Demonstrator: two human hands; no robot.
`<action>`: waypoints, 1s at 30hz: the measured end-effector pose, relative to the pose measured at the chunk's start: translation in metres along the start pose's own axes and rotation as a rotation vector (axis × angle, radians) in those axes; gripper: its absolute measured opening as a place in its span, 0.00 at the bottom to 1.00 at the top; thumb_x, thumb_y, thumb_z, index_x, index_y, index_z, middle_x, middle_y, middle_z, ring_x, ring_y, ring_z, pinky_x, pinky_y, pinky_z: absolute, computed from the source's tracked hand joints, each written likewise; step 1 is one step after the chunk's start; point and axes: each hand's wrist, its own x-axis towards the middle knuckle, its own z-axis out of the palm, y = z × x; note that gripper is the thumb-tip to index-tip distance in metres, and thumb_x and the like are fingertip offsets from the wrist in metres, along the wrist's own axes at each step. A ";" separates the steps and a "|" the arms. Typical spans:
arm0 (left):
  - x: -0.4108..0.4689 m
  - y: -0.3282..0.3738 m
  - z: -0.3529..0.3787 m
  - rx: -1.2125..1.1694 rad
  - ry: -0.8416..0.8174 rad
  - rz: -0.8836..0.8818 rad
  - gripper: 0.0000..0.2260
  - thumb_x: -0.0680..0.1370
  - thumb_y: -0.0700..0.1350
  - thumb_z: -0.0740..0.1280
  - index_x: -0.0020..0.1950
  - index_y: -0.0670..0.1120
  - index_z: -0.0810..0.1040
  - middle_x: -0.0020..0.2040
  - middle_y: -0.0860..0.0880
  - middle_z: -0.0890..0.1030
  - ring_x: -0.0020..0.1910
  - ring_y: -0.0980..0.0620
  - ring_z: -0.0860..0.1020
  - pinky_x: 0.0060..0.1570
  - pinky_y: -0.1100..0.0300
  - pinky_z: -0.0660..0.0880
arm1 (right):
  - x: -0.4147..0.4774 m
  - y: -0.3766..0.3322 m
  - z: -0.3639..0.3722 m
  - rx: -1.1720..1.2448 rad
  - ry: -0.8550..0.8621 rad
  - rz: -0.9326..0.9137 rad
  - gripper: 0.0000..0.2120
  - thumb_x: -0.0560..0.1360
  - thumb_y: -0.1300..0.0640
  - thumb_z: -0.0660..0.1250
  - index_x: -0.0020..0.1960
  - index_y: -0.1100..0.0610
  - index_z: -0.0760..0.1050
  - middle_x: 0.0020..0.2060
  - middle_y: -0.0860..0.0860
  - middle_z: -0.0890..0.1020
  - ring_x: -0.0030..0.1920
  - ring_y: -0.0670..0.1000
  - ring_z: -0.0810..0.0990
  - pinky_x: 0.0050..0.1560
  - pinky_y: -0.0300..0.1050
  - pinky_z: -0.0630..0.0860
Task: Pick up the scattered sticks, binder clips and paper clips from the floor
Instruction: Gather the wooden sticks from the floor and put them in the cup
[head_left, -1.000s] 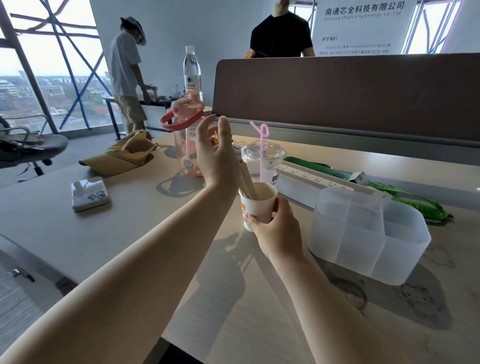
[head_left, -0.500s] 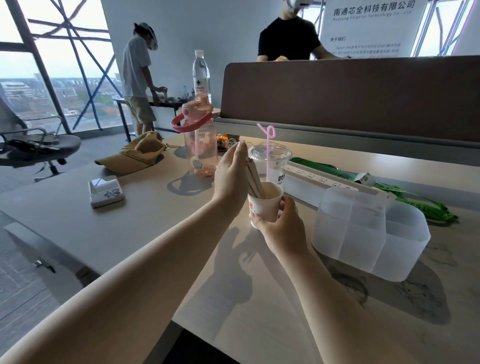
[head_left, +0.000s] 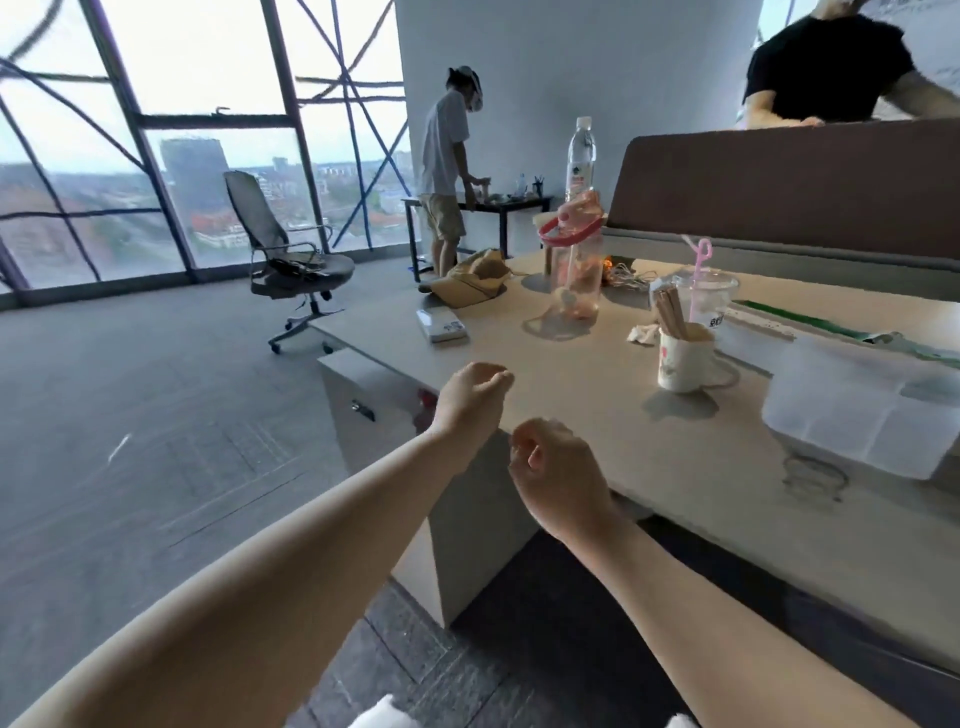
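A white paper cup (head_left: 683, 364) stands upright on the beige desk (head_left: 587, 379), with several wooden sticks (head_left: 671, 312) leaning out of it. My left hand (head_left: 470, 402) hovers over the desk's near left corner, fingers loosely curled and holding nothing. Just right of it and nearer to me, my right hand (head_left: 558, 475) hangs with loosely curled fingers, also holding nothing. Both hands are well apart from the cup. No binder clips or paper clips show.
A translucent plastic organiser (head_left: 857, 413) sits right of the cup. Behind stand a pink bottle (head_left: 574, 265), a lidded cup with a pink straw (head_left: 704, 296), a tan cap (head_left: 475, 278) and a small white box (head_left: 441, 325). An office chair (head_left: 285, 260) stands on the grey floor (head_left: 156, 415). Two people are further back.
My right hand let go of the paper cup, which now stands on the desk. My left hand left the sticks. Both hands drew back toward me, and my view swung left.
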 end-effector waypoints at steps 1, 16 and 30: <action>-0.018 -0.016 -0.010 0.015 -0.007 -0.061 0.05 0.69 0.52 0.61 0.39 0.53 0.71 0.40 0.45 0.75 0.40 0.49 0.74 0.41 0.55 0.68 | -0.018 -0.005 0.016 0.022 -0.065 0.045 0.03 0.75 0.61 0.64 0.46 0.57 0.77 0.37 0.46 0.74 0.34 0.40 0.70 0.36 0.24 0.64; -0.121 -0.287 0.000 -0.109 -0.074 -0.724 0.07 0.80 0.39 0.59 0.44 0.45 0.74 0.36 0.48 0.72 0.30 0.52 0.71 0.31 0.63 0.65 | -0.267 0.112 0.213 -0.173 -0.844 0.654 0.10 0.72 0.59 0.59 0.34 0.49 0.66 0.38 0.47 0.76 0.45 0.50 0.74 0.45 0.41 0.69; -0.156 -0.606 0.054 -0.084 -0.323 -1.099 0.06 0.80 0.42 0.62 0.43 0.46 0.75 0.38 0.47 0.77 0.30 0.53 0.74 0.26 0.65 0.69 | -0.341 0.257 0.454 -0.409 -1.186 0.665 0.13 0.77 0.57 0.63 0.61 0.54 0.69 0.59 0.54 0.71 0.57 0.57 0.75 0.54 0.49 0.73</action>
